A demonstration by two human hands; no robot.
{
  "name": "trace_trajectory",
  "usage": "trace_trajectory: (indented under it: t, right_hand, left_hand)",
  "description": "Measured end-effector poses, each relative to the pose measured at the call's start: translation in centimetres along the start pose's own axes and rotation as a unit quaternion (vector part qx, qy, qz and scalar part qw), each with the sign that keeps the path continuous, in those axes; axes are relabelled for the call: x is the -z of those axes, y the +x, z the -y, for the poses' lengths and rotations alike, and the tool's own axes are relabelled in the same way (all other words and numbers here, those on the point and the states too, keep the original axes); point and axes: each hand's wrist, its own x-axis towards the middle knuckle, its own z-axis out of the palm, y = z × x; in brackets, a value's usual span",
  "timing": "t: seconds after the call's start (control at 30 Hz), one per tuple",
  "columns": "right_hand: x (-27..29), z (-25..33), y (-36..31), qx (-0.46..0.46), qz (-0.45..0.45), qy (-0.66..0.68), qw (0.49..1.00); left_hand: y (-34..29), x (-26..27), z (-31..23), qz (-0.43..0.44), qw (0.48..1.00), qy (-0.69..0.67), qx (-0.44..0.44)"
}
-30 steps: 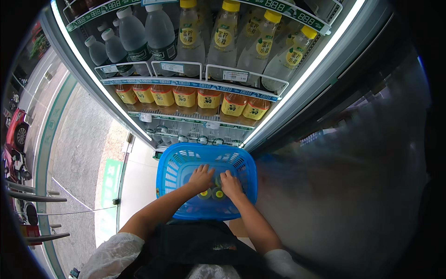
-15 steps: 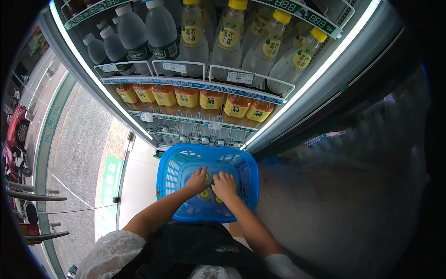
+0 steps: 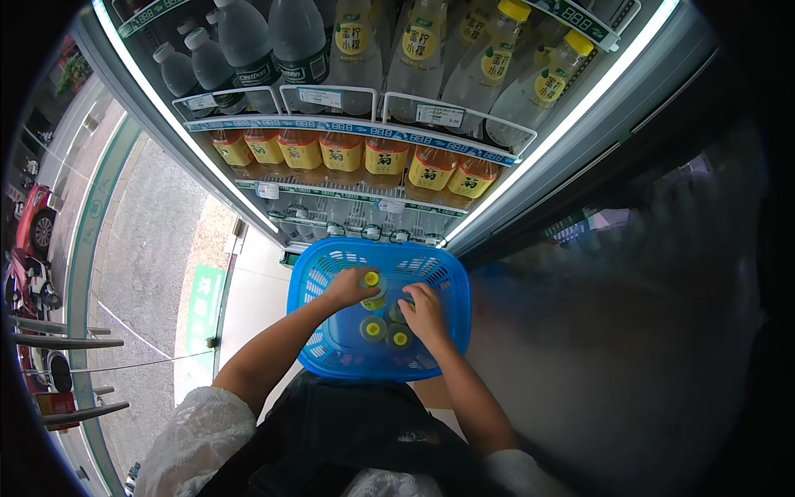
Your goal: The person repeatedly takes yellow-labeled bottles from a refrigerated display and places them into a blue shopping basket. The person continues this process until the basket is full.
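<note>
A blue plastic basket [image 3: 461, 331] with slotted sides stands in front of me. In it are several clear bottles with yellow caps, seen from above. My left hand [image 3: 349, 288] grips a yellow-capped bottle [image 3: 371, 280] near the far side. The fingers of my right hand [image 3: 426, 313] curl round the top of another bottle [image 3: 397, 314], which they partly cover. Nearer to me, a bottle [image 3: 373, 329] and a second bottle [image 3: 399, 336] stand side by side, untouched by either hand.
Beyond the basket is a lit drinks cooler with wire-fronted shelves. It holds clear water bottles [image 3: 300, 45], yellow-capped lemon drinks [image 3: 489, 66] and amber bottles with yellow labels [image 3: 342, 153]. A dark door panel [image 3: 629, 199] stands to the right. Left lies a paved street with a red car [image 3: 37, 219].
My hands have moved apart, the left one farther from me with its bottle. More bottles show between them. The cooler and basket sit slightly higher and farther right in the view.
</note>
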Motion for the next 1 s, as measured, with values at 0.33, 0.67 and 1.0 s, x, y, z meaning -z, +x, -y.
trace_trajectory:
  t: [0.33, 0.67, 1.0]
  right_hand:
    - [5.8, 10.2, 2.1, 0.068, -0.068, 0.055, 0.994]
    - [27.3, 25.3, 5.5, 0.328, -0.447, -0.067, 0.830]
    - [40.9, 34.2, 14.3, 0.313, -0.569, -0.104, 0.753]
  left_hand:
    - [-1.8, 13.5, -15.2, -0.024, 0.995, 0.017, -0.098]
    - [-11.3, 25.0, -35.9, -0.247, 0.866, 0.032, -0.433]
    - [-1.8, 33.2, -46.1, -0.318, 0.792, -0.012, -0.521]
